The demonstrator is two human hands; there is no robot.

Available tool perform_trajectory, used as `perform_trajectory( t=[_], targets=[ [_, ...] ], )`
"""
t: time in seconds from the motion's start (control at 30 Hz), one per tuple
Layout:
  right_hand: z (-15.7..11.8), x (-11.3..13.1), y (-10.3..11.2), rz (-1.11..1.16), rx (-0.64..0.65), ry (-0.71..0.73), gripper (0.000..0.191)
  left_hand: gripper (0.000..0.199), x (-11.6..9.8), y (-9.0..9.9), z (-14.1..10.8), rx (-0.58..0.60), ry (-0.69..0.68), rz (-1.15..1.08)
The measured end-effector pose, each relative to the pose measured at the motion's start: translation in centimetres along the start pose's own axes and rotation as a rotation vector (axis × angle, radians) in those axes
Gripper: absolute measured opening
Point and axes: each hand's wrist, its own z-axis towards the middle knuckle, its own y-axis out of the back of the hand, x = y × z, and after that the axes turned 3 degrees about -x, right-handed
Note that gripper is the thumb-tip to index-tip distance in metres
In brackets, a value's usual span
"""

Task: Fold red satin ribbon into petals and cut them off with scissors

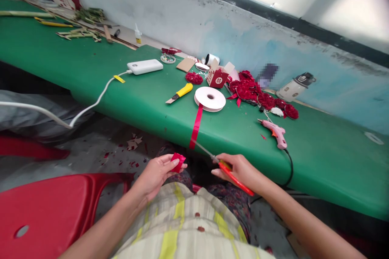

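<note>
Our left hand (pixel 158 172) has its fingertips pinched shut on a little folded piece of red ribbon (pixel 178 162), held up over the lap so it's easy to see. Our right hand (pixel 241 170) is wrapped around the red-handled scissors (pixel 226 168), blades pointing up at the ribbon tail (pixel 196 127) hanging off the green table (pixel 91 64) edge, right in snipping reach. The spool (pixel 210 98) sits flat just above, glue gun (pixel 275 131) parked beside, yellow cutter (pixel 181 92) nearby.

One glue gun (pixel 276 132), one knife (pixel 180 92), two hands (pixel 158 172).
</note>
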Motion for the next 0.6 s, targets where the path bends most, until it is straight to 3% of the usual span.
perform_trajectory(
  t=[0.13,0.23,0.37,0.43,0.5,0.53,0.6],
  targets=[
    [0.2,-2.6,3.9,-0.386,-0.327,-0.123,0.038,0.023,0.0,0.0,-0.2,0.035,0.019,-0.002],
    [1.3,-6.3,6.2,-0.664,-0.355,-0.255,0.041,0.020,-0.3,-0.3,-0.3,0.034,0.026,-0.001],
    [1.6,-9.3,7.5,-0.773,-0.326,-0.298,0.037,0.019,-0.8,-0.6,-0.1,0.011,0.019,0.002],
    [1.2,-8.5,7.0,-0.771,-0.423,-0.254,0.035,0.018,-0.8,-0.5,0.1,0.001,0.015,-0.037],
    [0.9,-6.3,5.3,-0.644,-0.582,-0.179,0.034,0.017,-0.7,-0.4,0.3,-0.024,0.013,-0.073],
    [1.0,-4.8,4.0,-0.484,-0.648,-0.143,0.033,0.016,-0.6,-0.4,0.4,-0.044,0.009,-0.087],
    [1.7,-1.8,0.4,-0.043,-0.563,-0.089,0.027,0.013,-0.4,-0.4,0.6,-0.082,-0.004,-0.116]
  ],
)
